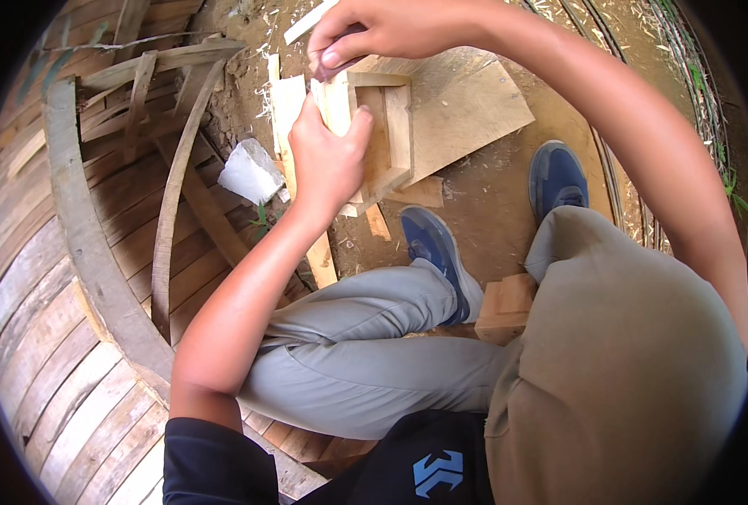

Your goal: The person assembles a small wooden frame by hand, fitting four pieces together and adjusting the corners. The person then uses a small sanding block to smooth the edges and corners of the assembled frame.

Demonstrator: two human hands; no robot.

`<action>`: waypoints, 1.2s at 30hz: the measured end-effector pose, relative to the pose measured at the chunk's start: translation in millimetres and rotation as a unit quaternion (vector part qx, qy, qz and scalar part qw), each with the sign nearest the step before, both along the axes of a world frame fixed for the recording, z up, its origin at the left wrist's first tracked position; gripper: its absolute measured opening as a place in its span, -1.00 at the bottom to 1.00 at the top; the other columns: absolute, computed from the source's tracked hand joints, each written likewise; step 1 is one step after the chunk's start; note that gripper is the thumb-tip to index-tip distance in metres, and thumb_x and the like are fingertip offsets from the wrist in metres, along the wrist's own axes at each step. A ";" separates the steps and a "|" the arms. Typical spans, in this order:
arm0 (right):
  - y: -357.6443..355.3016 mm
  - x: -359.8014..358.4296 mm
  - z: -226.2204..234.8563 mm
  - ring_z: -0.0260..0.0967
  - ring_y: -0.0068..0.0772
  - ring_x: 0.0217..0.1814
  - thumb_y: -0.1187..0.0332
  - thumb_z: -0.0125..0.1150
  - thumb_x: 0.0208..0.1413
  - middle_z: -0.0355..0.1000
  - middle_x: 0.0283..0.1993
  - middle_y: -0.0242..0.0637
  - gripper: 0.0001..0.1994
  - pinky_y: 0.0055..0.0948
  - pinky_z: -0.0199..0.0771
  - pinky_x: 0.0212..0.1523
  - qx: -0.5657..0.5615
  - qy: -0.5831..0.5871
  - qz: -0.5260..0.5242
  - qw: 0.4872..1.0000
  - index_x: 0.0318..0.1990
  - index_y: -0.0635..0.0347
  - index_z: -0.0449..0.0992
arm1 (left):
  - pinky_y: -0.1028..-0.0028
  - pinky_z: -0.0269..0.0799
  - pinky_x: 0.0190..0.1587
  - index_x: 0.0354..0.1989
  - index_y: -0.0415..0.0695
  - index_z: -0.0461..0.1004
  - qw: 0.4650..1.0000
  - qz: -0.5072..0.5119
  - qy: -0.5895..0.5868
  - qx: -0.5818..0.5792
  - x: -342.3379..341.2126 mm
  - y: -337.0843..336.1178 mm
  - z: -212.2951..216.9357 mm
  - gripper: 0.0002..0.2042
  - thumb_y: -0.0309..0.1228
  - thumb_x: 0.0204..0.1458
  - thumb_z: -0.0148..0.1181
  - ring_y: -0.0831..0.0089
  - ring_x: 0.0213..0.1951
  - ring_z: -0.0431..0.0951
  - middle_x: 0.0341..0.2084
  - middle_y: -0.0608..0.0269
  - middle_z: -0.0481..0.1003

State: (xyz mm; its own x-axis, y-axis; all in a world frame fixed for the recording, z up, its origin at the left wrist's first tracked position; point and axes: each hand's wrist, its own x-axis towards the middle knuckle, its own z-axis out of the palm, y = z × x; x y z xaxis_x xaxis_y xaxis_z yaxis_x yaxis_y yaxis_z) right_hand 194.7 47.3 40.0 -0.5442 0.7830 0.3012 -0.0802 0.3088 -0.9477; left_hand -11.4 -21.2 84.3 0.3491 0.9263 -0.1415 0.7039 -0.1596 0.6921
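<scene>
A small open box of pale wood [399,126] rests on a wide flat board [475,105] near the top middle. My left hand [330,156] is wrapped round the left side of the box, its thumb over the inner edge. At the far left corner of the box, my right hand [353,40] has its fingers pinched together. Whatever they hold, if anything, is hidden behind the fingers. Thin pale strips of wood [321,259] lie under and beside the box.
Curved beams [96,244] and wooden slats [63,370] fill the left side. A crumpled whitish lump [252,172] lies left of my left forearm. A wood block [506,305] sits between my legs, near my blue shoes [437,252]. Shavings litter the dirt ground [492,210].
</scene>
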 end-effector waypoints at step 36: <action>0.4 9.8 6.9 0.46 -0.03 -0.03 0.27 0.29 0.13 0.51 -0.20 -0.24 -0.88 -0.12 0.45 -0.06 0.218 -0.139 -0.099 0.961 -0.25 0.02 0.68 | 0.33 0.50 -0.14 -0.09 -0.36 0.46 1.000 0.009 0.015 -0.003 4.2 -0.7 0.2 -0.71 -0.42 0.10 0.27 0.37 -0.31 0.57 -0.34 0.05 0.61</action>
State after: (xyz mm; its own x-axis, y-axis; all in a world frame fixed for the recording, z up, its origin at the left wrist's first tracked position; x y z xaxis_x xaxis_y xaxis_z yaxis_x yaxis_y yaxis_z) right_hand 204.5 47.7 46.9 -0.5037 0.7121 0.4890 0.2585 0.6644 -0.7013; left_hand -7.2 -22.0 84.6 0.3284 0.9314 -0.1572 0.7275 -0.1432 0.6710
